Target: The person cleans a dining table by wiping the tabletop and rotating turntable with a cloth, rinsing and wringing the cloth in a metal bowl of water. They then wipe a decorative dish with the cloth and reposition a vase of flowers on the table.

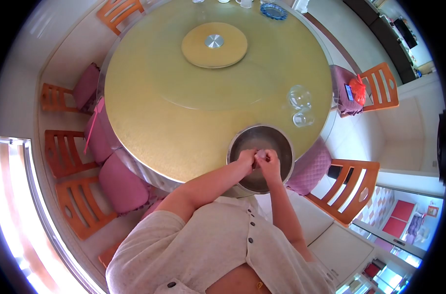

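Note:
A round steel basin [260,128] stands at the near right edge of the table, with a greyish inside that may hold water. Over it, my left hand [247,158] and my right hand [268,164] meet with bent fingers. Both are closed around a small pale, pinkish thing [260,154], mostly covered by the fingers, so its kind cannot be made out. Right of the basin, on the table, are clear glass vessels: a larger round one [300,97] and a smaller one [303,117].
The round yellow table [174,127] carries a turntable [196,46]. At its far edge are a blue glass dish [274,12] and glassware. Wooden chairs with purple covers [122,181] ring the table. One chair at right holds a red bag [357,90] and a phone [349,92].

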